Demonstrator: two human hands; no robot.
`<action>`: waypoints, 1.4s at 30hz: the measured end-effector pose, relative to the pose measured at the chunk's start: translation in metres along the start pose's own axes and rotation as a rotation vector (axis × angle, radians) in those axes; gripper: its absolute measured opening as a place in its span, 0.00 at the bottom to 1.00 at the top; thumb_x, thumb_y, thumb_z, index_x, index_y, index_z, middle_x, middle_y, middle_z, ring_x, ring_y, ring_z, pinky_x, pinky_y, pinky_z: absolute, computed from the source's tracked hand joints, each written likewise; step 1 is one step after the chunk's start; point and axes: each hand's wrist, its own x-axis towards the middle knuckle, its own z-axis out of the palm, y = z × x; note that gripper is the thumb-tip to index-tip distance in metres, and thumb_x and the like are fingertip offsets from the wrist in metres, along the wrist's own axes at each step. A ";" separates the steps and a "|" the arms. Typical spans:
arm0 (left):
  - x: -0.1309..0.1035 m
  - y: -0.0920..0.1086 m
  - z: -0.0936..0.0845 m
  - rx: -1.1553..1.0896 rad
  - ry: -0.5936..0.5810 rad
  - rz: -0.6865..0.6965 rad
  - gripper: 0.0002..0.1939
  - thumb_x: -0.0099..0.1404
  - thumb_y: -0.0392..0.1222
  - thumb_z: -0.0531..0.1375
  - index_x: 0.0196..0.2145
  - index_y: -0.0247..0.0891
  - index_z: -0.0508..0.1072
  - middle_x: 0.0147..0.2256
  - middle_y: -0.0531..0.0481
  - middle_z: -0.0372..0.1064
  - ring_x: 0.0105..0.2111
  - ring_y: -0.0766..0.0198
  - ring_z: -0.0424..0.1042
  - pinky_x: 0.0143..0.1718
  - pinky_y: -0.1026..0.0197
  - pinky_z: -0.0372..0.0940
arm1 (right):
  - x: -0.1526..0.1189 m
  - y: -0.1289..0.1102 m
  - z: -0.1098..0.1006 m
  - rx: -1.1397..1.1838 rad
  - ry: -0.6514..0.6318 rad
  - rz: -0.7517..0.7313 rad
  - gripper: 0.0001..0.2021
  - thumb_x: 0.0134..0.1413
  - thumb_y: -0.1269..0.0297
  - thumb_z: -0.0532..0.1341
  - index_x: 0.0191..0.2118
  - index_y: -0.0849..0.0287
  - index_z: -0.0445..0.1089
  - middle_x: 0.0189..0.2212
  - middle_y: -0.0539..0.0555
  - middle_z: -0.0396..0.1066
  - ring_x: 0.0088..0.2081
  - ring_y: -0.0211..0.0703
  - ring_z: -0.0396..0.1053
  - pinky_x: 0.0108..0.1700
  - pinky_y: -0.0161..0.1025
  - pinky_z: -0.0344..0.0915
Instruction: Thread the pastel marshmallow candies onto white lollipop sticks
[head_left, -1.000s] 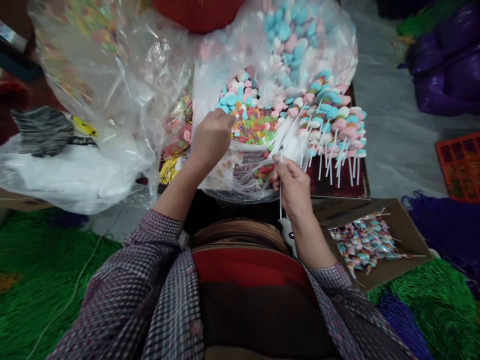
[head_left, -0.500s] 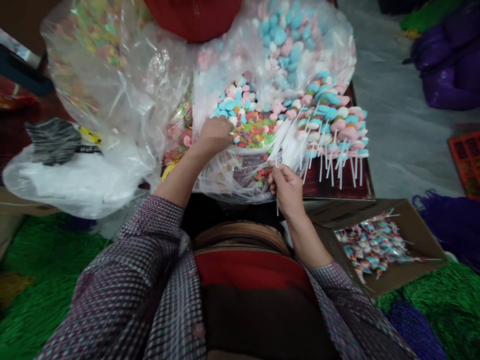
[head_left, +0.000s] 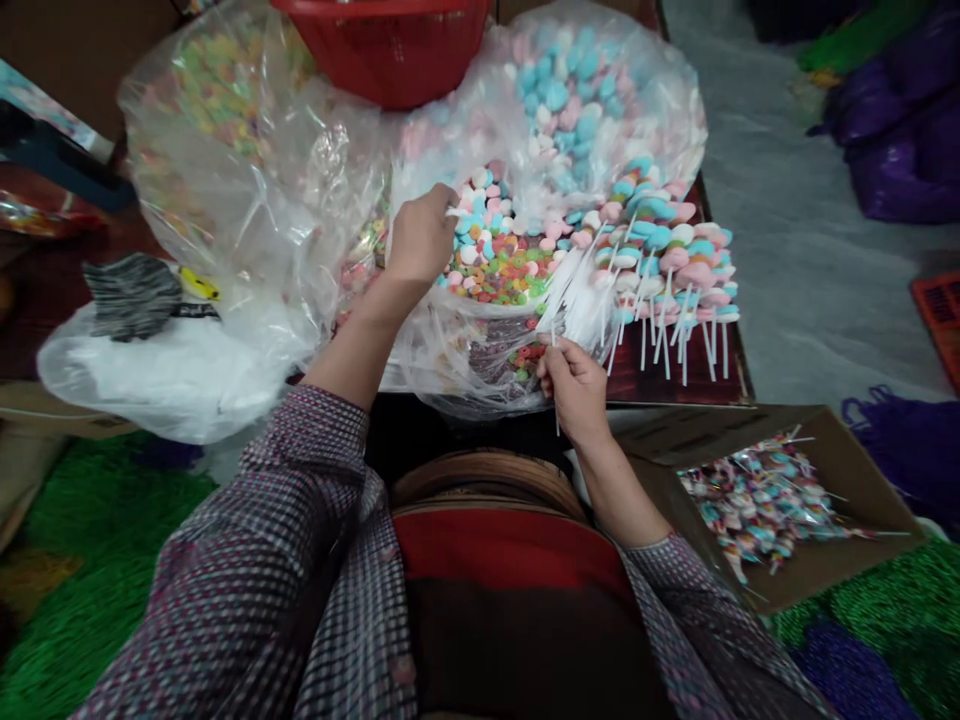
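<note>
1. A dark red table crosses the upper half of the frame, under bags and sweets
2. A clear bag of yellow, green and orange sweets bulges at upper left
3. Another clear bag, of blue, pink and white sweets, sits at upper right of centre
4. A cardboard box stands at lower right, with wrapped sweets on sticks inside
5. A red basket is cut off by the top edge, between the two bags
6. Threaded sweets on sticks lie piled right of centre, stick ends pointing down the frame
7. The left hand, near the centre, has curled fingers at the left edge of the loose sweets; I cannot tell whether it grips one
8. The right hand, just below centre, pinches a thin stick between thumb and fingers
9. Loose white sticks lie bunched just above the right hand
10. That pinched stick is white and roughly upright in the frame, its lower end showing below the fingers
11. Small ring sweets, green, orange and red, lie heaped at the centre, between the hands
</note>
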 end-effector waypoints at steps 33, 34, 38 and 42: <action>-0.126 0.041 0.048 -0.811 -0.009 -0.317 0.08 0.61 0.44 0.70 0.39 0.42 0.80 0.35 0.53 0.80 0.31 0.69 0.74 0.33 0.63 0.70 | -0.011 -0.053 0.017 -0.079 -0.301 -0.100 0.20 0.65 0.49 0.62 0.56 0.51 0.77 0.30 0.46 0.79 0.18 0.29 0.63 0.23 0.33 0.62; -0.129 0.040 0.050 -0.829 -0.025 -0.319 0.10 0.61 0.45 0.71 0.40 0.43 0.80 0.37 0.52 0.81 0.32 0.68 0.75 0.34 0.63 0.70 | -0.010 -0.052 0.018 -0.126 -0.311 -0.126 0.20 0.65 0.49 0.61 0.57 0.51 0.77 0.29 0.46 0.78 0.18 0.30 0.63 0.24 0.33 0.63; -0.136 0.040 0.052 -0.920 -0.067 -0.316 0.16 0.59 0.48 0.74 0.43 0.43 0.81 0.41 0.52 0.82 0.34 0.67 0.78 0.36 0.62 0.73 | -0.008 -0.051 0.021 -0.323 -0.279 -0.249 0.18 0.69 0.54 0.57 0.56 0.53 0.78 0.24 0.46 0.76 0.20 0.34 0.66 0.31 0.37 0.68; -0.141 0.043 0.053 -0.919 -0.037 -0.312 0.14 0.61 0.47 0.72 0.43 0.44 0.81 0.37 0.53 0.82 0.33 0.67 0.78 0.38 0.61 0.74 | -0.006 -0.054 0.023 -0.439 -0.285 -0.315 0.16 0.69 0.57 0.55 0.49 0.52 0.80 0.20 0.45 0.73 0.23 0.38 0.68 0.37 0.39 0.69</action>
